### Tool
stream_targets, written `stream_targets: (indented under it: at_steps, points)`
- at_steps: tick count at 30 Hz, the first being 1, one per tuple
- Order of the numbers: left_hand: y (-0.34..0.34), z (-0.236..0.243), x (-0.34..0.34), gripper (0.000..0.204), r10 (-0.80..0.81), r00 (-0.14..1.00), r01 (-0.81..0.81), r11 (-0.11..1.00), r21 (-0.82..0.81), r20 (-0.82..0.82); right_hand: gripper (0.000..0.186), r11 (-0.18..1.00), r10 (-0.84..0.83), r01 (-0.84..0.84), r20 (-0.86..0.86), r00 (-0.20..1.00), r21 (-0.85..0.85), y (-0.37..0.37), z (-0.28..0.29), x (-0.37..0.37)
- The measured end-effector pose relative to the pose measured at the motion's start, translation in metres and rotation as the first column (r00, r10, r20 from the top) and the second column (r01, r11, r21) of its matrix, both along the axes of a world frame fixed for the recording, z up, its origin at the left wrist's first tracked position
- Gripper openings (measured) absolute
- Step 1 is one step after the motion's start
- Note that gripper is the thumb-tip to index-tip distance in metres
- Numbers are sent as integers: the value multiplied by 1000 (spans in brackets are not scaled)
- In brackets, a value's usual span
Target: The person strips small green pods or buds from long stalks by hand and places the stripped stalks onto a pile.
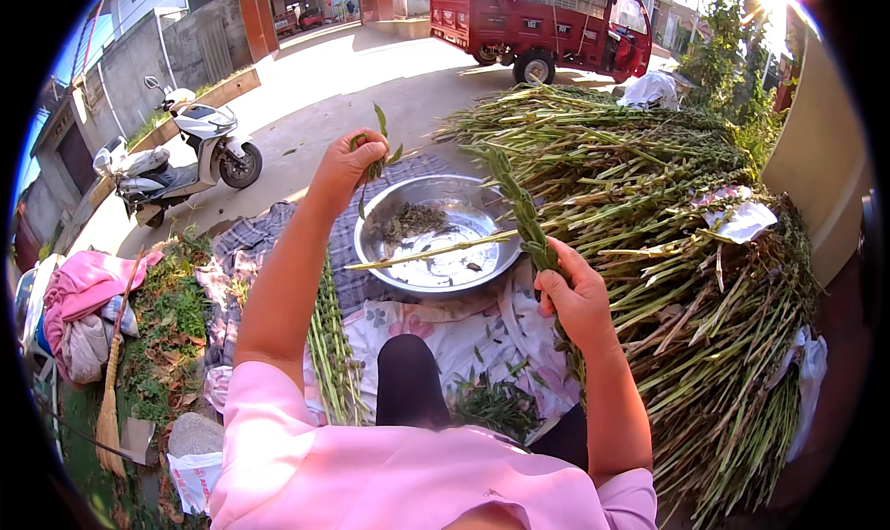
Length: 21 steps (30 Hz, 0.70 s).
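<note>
Outdoors, seen from above, a person in a pink top works with both hands over a wide metal basin (pixel 399 281) at the centre of the frame. The right hand (pixel 572 291), right of centre, is closed around a green stalk (pixel 525 208), thumb and fingers wrapped about its thick, bumpy lower part; the stalk's tip leans up and left, beside the basin's right rim. The left hand (pixel 360 157), above the basin's upper left, is pinched tight, fingertips curled over a few green leaves (pixel 375 171) that poke out above and below.

The stalk looks light and fairly stiff along its length, while the growth crowding it seems softer and likely to come off under a hard squeeze. A firm grip low down, as the right hand has, should suit it best. The leaves look limp, thin and easily torn, so a fingertip pinch should do.

Dry, dark plant bits (pixel 414 220) lie in the basin's left half, and a thin pale stem (pixel 436 252) crosses it; whether it touches the rim is unclear. A large heap of stalks (pixel 667 271) fills the right side. Lower centre, loose greenery (pixel 491 408) lies on a pale flowered cloth (pixel 445 349). Upper left stands a white scooter (pixel 199 150).
</note>
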<state>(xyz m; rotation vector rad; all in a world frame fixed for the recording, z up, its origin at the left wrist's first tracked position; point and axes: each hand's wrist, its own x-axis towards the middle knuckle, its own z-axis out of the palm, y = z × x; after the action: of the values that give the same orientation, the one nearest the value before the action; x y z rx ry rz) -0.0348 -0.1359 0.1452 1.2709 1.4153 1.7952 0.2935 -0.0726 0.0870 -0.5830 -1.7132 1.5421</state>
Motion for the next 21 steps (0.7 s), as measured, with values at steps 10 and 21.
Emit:
stream_targets:
  at_steps: [10, 21]
  points:
    - [-6, -121, 161, 59, -773, 598, 617, 612, -495, -210, 40, 993, 104, -104, 1, 995, 50, 9, 26, 2]
    - [13, -158, 313, 14, -873, 397, 913, 406, -28, 284, 60, 783, -309, 172, 135, 941, 598, 11, 32, 56]
